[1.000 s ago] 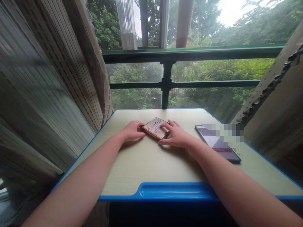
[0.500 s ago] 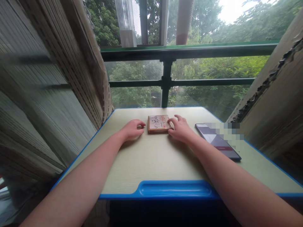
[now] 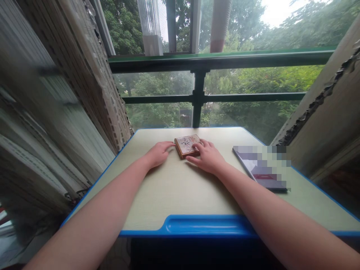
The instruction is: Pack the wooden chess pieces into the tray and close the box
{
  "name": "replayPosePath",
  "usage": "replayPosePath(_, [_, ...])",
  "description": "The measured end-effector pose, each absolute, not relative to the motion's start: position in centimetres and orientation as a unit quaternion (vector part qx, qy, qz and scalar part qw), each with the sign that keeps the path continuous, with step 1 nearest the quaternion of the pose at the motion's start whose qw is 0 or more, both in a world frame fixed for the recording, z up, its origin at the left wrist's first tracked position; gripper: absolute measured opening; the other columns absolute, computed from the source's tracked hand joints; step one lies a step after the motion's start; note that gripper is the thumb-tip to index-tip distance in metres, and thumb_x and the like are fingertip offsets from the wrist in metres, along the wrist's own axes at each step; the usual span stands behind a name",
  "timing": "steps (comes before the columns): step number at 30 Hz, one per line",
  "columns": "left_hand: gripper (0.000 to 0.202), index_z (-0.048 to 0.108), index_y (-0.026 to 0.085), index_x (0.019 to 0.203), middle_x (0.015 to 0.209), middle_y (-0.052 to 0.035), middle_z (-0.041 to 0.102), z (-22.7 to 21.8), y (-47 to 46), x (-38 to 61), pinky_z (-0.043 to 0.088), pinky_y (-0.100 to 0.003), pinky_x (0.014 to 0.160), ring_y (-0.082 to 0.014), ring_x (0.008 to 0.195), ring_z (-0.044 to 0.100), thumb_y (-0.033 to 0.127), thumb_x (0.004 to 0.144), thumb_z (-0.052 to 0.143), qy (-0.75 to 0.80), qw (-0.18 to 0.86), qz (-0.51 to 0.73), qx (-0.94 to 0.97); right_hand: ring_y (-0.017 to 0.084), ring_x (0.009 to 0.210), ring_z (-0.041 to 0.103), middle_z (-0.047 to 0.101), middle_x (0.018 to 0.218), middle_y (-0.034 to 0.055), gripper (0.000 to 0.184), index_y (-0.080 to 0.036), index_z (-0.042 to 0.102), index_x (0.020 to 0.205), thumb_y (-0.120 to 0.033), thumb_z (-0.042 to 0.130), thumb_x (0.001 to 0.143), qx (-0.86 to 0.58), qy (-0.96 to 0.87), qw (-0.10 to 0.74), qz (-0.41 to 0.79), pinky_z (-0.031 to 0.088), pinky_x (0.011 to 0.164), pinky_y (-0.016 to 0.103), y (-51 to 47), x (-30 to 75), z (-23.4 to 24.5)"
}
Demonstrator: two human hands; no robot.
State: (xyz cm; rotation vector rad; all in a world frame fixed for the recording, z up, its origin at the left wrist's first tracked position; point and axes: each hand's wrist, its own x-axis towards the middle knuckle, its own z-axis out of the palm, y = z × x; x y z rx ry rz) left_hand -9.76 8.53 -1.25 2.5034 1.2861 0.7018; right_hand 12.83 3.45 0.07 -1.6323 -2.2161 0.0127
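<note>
A small flat box (image 3: 184,142) with dark brush-style characters on a pale patterned top and brown-orange sides lies on the desk, turned at a slight angle. At its left side is my left hand (image 3: 159,153), fingers stretched forward and the foremost fingertip at the box's edge. My right hand (image 3: 208,155) covers the box's right part. Its fingers are spread over the top and right side, while the thumb reaches along the front near corner. Neither hand lifts the box. Part of the box's right end is hidden under the right fingers.
The pale desk (image 3: 168,191) has a blue edge and a blue moulded pen tray (image 3: 208,225) at the front. A tablet-like device (image 3: 257,170), partly pixelated, lies at the right. Curtains (image 3: 84,75) hang at both sides, and a green railing (image 3: 222,60) crosses the window behind.
The box has turned at an angle and shifted slightly left. My right hand has moved left further over it, and my left fingers have straightened and come to its edge.
</note>
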Motion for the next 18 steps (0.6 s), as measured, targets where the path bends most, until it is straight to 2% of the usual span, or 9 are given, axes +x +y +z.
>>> replayPosePath(4, [0.061,0.057,0.017,0.119,0.134,-0.0035,0.049,-1.2,8.2,-9.2,0.027,-0.036,0.109,-0.018,0.124,0.043,0.004,0.063,0.039,0.427,0.138,0.246,0.859,0.028,0.129,0.027,0.043,0.135,0.0109,0.05,-0.017,0.059,0.111,-0.052,0.051,0.077,-0.562,-0.803,0.198,-0.013,0.026,0.105,0.038,3.6,12.8,0.2])
replayPosePath(6, [0.058,0.059,0.018,0.117,0.131,-0.003,0.053,-1.0,7.9,-9.0,0.029,-0.036,0.108,-0.0186,0.122,0.045,0.005,0.064,0.04,0.433,0.147,0.252,0.853,0.028,0.127,0.031,0.046,0.132,0.0116,0.054,-0.016,0.059,0.11,-0.055,0.051,0.075,-0.564,-0.801,0.198,-0.018,0.027,0.104,0.038,3.5,12.7,0.3])
replayPosePath(11, [0.043,0.071,0.021,0.092,0.104,0.0017,0.069,-0.3,7.1,-8.4,0.041,-0.029,0.098,-0.0163,0.101,0.06,0.009,0.069,0.037,0.443,0.227,0.261,0.827,0.033,0.115,0.042,0.048,0.127,0.0165,0.069,-0.013,0.058,0.109,-0.068,0.05,0.068,-0.605,-0.774,0.186,-0.017,0.033,0.098,0.042,3.0,12.3,0.6])
replayPosePath(13, [0.041,0.072,0.02,0.088,0.097,0.0016,0.071,-0.2,6.9,-8.2,0.043,-0.027,0.094,-0.0158,0.096,0.062,0.01,0.069,0.037,0.441,0.229,0.278,0.822,0.033,0.112,0.044,0.048,0.126,0.0155,0.066,-0.015,0.057,0.111,-0.065,0.052,0.068,-0.623,-0.761,0.179,-0.002,0.035,0.095,0.043,3.0,12.2,0.7])
replayPosePath(18, [0.042,0.071,0.019,0.091,0.098,0.0009,0.07,0.0,7.0,-8.4,0.044,-0.027,0.093,-0.0162,0.096,0.061,0.011,0.069,0.037,0.479,0.169,0.303,0.807,0.033,0.112,0.043,0.049,0.124,0.0137,0.048,-0.018,0.058,0.108,-0.049,0.054,0.071,-0.625,-0.759,0.179,0.027,0.037,0.093,0.042,3.9,13.1,0.9])
